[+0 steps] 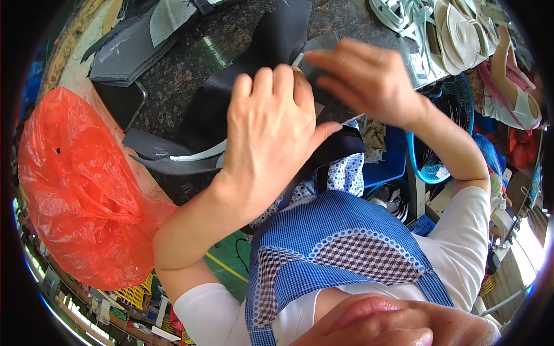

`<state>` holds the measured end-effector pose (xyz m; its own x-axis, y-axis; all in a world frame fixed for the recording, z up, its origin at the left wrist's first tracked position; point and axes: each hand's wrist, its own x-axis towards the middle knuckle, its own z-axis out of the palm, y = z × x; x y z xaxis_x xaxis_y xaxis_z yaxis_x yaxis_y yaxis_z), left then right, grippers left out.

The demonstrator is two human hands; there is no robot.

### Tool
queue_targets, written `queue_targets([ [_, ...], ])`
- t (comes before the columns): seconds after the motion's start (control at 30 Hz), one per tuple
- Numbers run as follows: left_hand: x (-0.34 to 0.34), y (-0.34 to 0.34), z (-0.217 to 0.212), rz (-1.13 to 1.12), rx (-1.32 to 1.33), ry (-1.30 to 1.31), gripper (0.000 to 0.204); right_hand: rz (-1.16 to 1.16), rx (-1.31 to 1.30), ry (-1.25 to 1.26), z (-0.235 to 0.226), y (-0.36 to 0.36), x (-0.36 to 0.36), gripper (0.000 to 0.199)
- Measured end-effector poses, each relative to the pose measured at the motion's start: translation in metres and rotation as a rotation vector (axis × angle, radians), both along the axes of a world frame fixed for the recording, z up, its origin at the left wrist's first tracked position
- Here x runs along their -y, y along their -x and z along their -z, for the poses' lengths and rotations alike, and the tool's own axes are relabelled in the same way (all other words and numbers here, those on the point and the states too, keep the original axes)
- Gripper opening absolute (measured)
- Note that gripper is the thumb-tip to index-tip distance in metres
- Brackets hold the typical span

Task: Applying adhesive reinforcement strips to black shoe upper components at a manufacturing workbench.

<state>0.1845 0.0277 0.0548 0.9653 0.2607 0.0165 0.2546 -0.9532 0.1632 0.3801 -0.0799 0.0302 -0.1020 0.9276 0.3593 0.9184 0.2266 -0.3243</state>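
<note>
My left hand point(268, 124) is in the middle, back upward, its fingers curled over a dark, flexible piece with a white edge strip point(202, 153). The white edge comes out on the left of that hand and shows again beyond its fingertips. A thin pale sliver point(352, 119) lies by the left thumb. To the right, my right hand point(375, 81) is smeared by motion, its fingertips near the far end of the white edge. Whether those fingers pinch anything cannot be made out. Under both hands spreads black sheet material point(271, 40).
A dark speckled tabletop point(231, 29) carries a stack of grey sheets point(124, 60) at far left. White strips point(398, 14) and pale curved pieces point(459, 37) lie at far right. A red plastic bag point(81, 196) hangs left; a blue basket point(430, 173) stands right, near another person point(511, 95).
</note>
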Motion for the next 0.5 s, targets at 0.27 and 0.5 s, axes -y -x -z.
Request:
queue_targets([
  [0.27,-0.042,0.043,-0.001,-0.500,0.103,0.201,0.038,0.039,0.192,0.065,0.017,0.015,0.005,0.046],
  [0.5,0.000,0.045,-0.002,-0.026,0.345,0.070,0.013,0.219,-0.657,0.706,-0.023,-0.024,-0.018,0.034],
])
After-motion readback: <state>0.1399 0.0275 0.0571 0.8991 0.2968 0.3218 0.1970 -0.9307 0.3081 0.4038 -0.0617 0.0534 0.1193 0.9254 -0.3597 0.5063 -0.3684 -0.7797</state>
